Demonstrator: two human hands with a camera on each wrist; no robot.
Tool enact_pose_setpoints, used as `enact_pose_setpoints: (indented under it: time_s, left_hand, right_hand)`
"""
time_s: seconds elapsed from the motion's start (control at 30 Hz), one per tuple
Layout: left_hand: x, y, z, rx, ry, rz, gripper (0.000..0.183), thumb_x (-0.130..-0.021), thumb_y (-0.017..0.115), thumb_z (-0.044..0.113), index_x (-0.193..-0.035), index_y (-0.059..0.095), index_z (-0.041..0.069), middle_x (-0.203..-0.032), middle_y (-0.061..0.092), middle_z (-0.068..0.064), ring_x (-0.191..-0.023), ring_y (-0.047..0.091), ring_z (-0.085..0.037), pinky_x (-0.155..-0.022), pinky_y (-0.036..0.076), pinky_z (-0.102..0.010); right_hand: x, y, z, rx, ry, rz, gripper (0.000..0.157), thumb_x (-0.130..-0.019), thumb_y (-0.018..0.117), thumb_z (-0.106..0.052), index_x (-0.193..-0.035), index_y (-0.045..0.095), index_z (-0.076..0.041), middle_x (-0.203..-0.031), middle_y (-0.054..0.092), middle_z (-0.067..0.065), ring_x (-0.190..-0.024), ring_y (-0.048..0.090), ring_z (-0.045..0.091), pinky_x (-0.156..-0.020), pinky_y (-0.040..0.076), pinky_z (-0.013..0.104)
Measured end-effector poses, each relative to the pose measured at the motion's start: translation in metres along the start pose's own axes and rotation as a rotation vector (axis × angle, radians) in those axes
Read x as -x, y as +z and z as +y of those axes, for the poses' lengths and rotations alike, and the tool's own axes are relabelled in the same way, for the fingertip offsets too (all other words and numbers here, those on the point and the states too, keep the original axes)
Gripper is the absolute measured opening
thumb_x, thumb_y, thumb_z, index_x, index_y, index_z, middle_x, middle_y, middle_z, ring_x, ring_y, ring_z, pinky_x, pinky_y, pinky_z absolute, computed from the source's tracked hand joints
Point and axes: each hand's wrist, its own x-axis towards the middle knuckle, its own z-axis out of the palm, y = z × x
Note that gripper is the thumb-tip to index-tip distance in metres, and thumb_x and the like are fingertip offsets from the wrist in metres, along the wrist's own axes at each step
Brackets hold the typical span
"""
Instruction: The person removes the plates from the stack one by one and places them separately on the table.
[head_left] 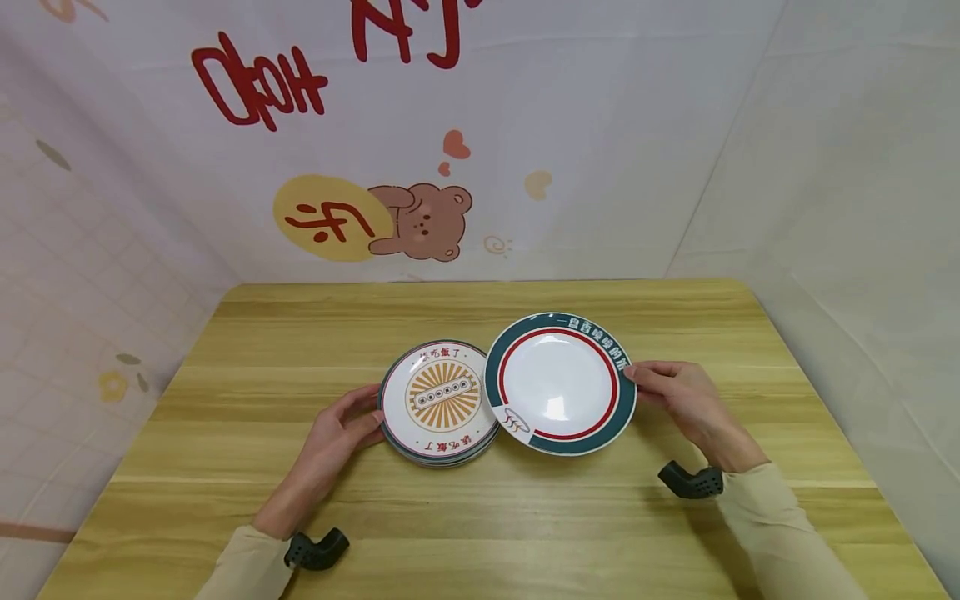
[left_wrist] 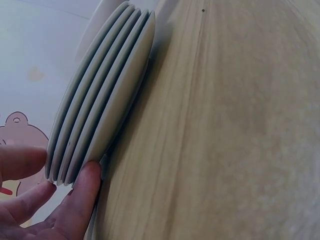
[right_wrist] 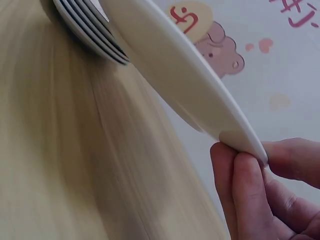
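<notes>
A stack of several plates (head_left: pixel 442 400) sits on the wooden table, its top plate white with an orange sunburst design. At the stack's left edge, my left hand (head_left: pixel 340 423) holds the rims between thumb and fingers. The left wrist view shows the stacked plate edges (left_wrist: pixel 100 95) with fingertips (left_wrist: pixel 87 182) against them. My right hand (head_left: pixel 678 396) pinches the right rim of a white plate with a green border and red ring (head_left: pixel 558 383). This plate is tilted and raised off the table, its left edge overlapping the stack. Its pale underside (right_wrist: pixel 170 75) shows in the right wrist view.
The wooden table (head_left: pixel 480 533) extends around both hands. Behind it hangs a pale printed cloth (head_left: pixel 600 125) with red characters and a cartoon bear (head_left: pixel 427 221). More pale cloth flanks the table at left and right. Each wrist wears a black device (head_left: pixel 318 550).
</notes>
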Motion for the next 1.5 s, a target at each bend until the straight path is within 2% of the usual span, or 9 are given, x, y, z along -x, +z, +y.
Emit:
enact_pose_setpoints:
  time_s: [0.23,0.33,0.93,1.17,1.5]
  left_hand:
    - [0.000,-0.001,0.001,0.007,-0.004,-0.001,0.054,-0.103,0.061,0.002,-0.153,0.041,-0.003,-0.151,0.044,-0.027,-0.114,0.066,-0.016,-0.095,0.059,-0.032]
    - [0.000,-0.002,0.002,-0.005,-0.006,-0.004,0.054,-0.103,0.061,0.003,-0.154,0.041,-0.002,-0.151,0.044,-0.026,-0.116,0.065,-0.017,-0.095,0.059,-0.032]
    - [0.001,-0.002,0.003,-0.003,0.009,-0.031,0.055,-0.104,0.060,0.004,-0.155,0.038,-0.004,-0.152,0.043,-0.029,-0.119,0.064,-0.020,-0.096,0.058,-0.032]
    - [0.002,-0.002,0.002,0.003,0.014,-0.028,0.055,-0.104,0.060,0.004,-0.155,0.039,-0.003,-0.152,0.044,-0.028,-0.117,0.064,-0.016,-0.095,0.059,-0.032]
    - [0.001,-0.002,-0.001,0.011,0.012,-0.025,0.055,-0.104,0.061,0.005,-0.154,0.041,-0.002,-0.150,0.045,-0.028,-0.116,0.065,-0.017,-0.094,0.060,-0.034]
  right_hand:
    - [-0.003,-0.023,0.001,-0.064,0.020,0.013,0.014,-0.098,0.074,-0.020,-0.105,0.081,-0.011,-0.100,0.075,-0.005,-0.089,0.072,0.010,-0.084,0.062,0.026]
    - [-0.005,-0.032,0.002,-0.099,0.024,0.008,0.010,-0.099,0.073,-0.019,-0.100,0.082,-0.015,-0.099,0.076,-0.004,-0.088,0.073,0.010,-0.082,0.062,0.025]
    - [-0.016,-0.082,0.004,-0.166,0.011,0.013,0.018,-0.101,0.069,-0.010,-0.094,0.083,-0.018,-0.098,0.076,-0.007,-0.088,0.073,0.007,-0.080,0.061,0.023]
    - [-0.022,-0.099,0.003,-0.193,-0.008,0.012,0.023,-0.101,0.065,-0.004,-0.092,0.083,-0.015,-0.096,0.076,-0.005,-0.085,0.072,0.006,-0.078,0.062,0.022]
    - [-0.030,-0.118,0.005,-0.196,0.026,0.026,0.024,-0.102,0.065,-0.005,-0.091,0.083,-0.016,-0.094,0.076,-0.007,-0.084,0.073,0.005,-0.076,0.062,0.022]
